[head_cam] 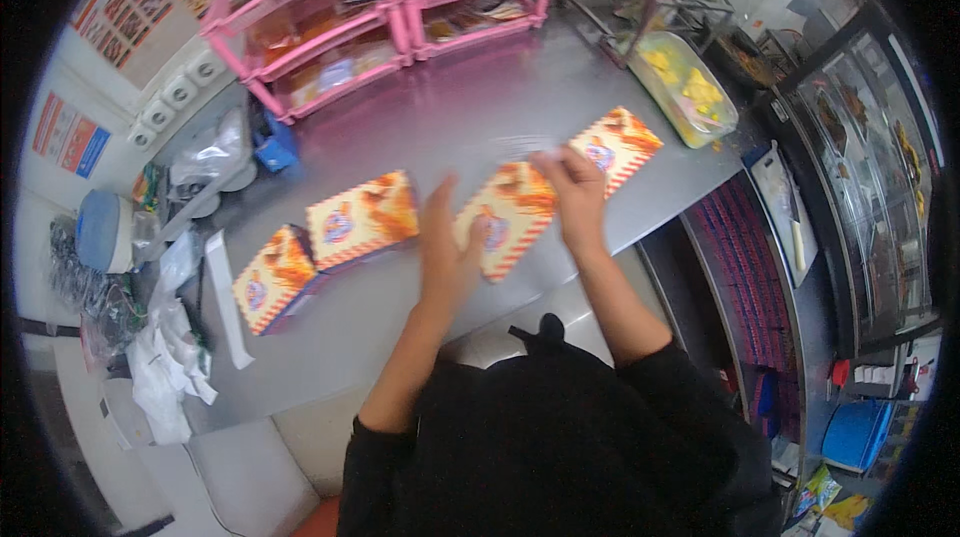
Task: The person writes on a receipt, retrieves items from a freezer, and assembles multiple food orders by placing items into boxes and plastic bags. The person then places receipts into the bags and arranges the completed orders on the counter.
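Observation:
Four printed paperboard food boxes lie in a loose row on the metal worktop (360,334). My left hand (445,252) is at the left side of the middle-right box (517,218), fingers extended and thumb apart over its printed face. My right hand (581,188) has its fingers bent at the upper right corner of that box; blur hides whether they grip it. Just behind my right hand lies the far right box (619,147). To the left of my left hand are a closed box (364,218) and the leftmost box (275,280).
Pink plastic shelves (322,26) stand along the back. At the right are a tub of yellow food (686,90), a white board (780,199) with a knife (798,237), and a glass display case (862,139). Plastic bags (169,364) and a white strip (227,300) lie left.

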A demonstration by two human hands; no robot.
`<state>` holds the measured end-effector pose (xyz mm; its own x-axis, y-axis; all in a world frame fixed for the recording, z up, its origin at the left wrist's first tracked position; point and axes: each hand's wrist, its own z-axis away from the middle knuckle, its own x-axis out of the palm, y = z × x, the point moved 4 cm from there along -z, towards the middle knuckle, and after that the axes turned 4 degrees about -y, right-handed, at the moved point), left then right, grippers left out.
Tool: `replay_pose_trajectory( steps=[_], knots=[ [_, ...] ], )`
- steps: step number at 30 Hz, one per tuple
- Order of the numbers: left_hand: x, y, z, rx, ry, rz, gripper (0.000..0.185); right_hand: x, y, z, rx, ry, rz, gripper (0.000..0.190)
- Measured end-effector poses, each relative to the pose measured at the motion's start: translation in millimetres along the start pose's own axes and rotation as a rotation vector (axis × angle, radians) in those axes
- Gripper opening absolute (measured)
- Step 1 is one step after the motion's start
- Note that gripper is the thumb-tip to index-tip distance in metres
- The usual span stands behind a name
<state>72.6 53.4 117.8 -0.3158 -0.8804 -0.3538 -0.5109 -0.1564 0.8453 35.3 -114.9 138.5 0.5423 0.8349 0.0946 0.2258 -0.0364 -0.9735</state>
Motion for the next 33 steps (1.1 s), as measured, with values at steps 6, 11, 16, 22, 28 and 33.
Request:
replay_pose_trajectory(
  steps=[6, 11, 16, 22, 28, 33],
  knots=[
    [234, 39, -68, 0.180, -0.573, -0.690, 0.071, -238, 0, 27, 0.151, 0.347, 0.203, 0.020],
    [270, 20, -75, 0.138, -0.540, -0.871, 0.085, -286, 48, -11, 0.238, 0.252, 0.119, 0.055],
    [268, 14, -76, 0.103, -0.566, -0.914, 0.090, -236, 112, -119, -0.009, 0.049, 0.213, 0.065],
    [270, 51, -38, 0.107, -0.686, -0.892, 0.097, -254, 116, -63, 0.041, 0.011, 0.030, 0.067],
    [287, 63, 37, 0.393, -0.528, -1.203, 0.094, -287, 96, 18, -0.004, 0.078, 0.441, 0.066],
    [290, 58, 29, 0.315, -0.561, -1.147, 0.083, -281, 98, 2, -0.055, 0.142, 0.519, 0.060]
  ],
)
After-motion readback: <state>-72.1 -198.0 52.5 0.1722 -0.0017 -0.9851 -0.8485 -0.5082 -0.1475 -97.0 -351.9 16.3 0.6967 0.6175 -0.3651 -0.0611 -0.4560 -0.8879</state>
